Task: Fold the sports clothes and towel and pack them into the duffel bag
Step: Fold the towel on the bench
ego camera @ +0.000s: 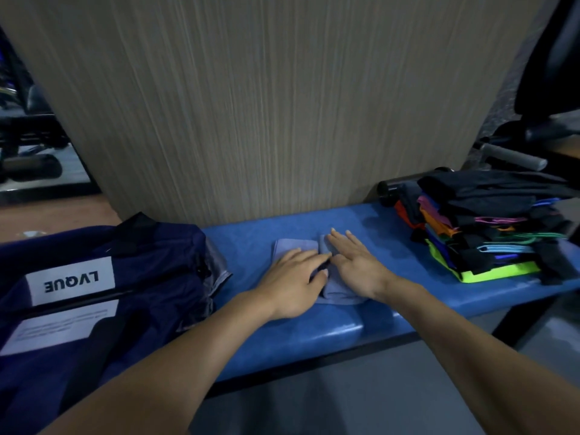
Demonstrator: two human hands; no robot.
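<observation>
Both arms run off the bottom edge; the left hand lies on the small grey-blue towel, fingers a bit bent, hiding its middle; the right hand presses flat beside it, fingers straight; the towel sits on the blue surface; left of the fingers the navy duffel bag is cut off; far right, the stacked sports clothes blur together.
</observation>
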